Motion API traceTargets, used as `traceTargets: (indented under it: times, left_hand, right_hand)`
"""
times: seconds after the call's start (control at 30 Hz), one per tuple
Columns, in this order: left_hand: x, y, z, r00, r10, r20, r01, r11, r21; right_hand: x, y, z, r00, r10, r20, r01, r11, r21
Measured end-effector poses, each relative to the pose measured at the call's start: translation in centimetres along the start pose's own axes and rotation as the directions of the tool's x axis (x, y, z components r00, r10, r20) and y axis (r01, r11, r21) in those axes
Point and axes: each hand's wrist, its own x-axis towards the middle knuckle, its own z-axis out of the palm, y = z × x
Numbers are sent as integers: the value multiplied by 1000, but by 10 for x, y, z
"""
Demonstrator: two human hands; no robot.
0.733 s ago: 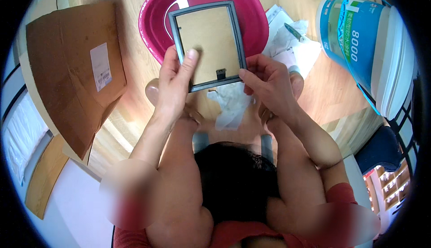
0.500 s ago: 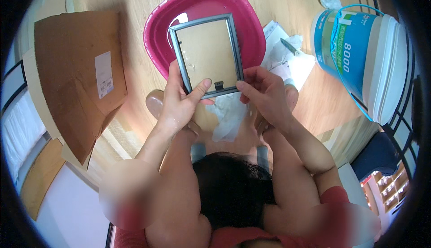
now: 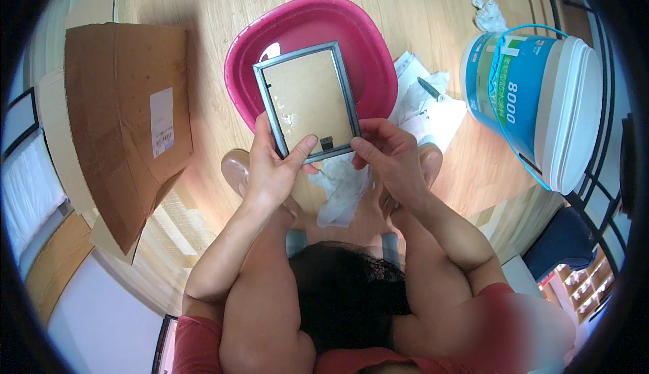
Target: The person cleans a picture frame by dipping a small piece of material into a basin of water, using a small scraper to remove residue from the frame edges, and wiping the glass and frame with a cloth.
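Observation:
Between my hands is a picture frame (image 3: 307, 97) with a grey rim and a tan backing board, tilted slightly to the left. Its far part overlaps the near side of a pink plastic basin (image 3: 238, 97). My left hand (image 3: 274, 171) is closed round the lower left corner, thumb on the front near the bottom edge. A small black piece (image 3: 327, 143) sits inside the bottom edge, by that thumb. My right hand (image 3: 393, 161) pinches the lower right corner between thumb and fingers. Small shiny wet marks show on the board.
A brown cardboard box (image 3: 125, 103) stands at left. To the right is a blue-and-white bucket (image 3: 517, 86). White papers (image 3: 446, 117) with a knife (image 3: 428, 88) on them lie beside the basin. Wet tissue (image 3: 338, 201) lies between my feet; crumpled tissue (image 3: 488, 15) lies farther off.
The whole view has shifted, so the basin, box and frame sit lower in the picture. Both hands keep their hold on the frame, which leans slightly more to the left.

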Motion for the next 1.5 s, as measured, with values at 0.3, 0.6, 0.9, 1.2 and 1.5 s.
traceTargets:
  times: [0.3, 0.6, 0.9, 1.2, 1.5]
  left_hand:
    - [-3, 0, -7, 1000, 3, -21, -4, 998, -66]
    - [-6, 0, -9, 996, 32, -86, -38, 997, -73]
    - [-21, 10, -29, 982, 162, 101, -140, 971, -194]
    - [-29, -23, -55, 997, 82, -13, -81, 996, 45]
    - [-54, 11, -51, 967, -48, -251, 71, 994, 84]
  right_hand:
    - [2, -5, 11, 999, 31, -23, -29, 992, 120]
    - [5, 10, 17, 999, -21, 29, 16, 984, 176]
    - [-13, -59, -14, 985, -163, 53, 147, 962, 230]
    - [-82, -148, -97, 939, -268, -217, 303, 942, 145]
    - [-154, -190, -220, 634, -354, -687, 574, 811, 111]
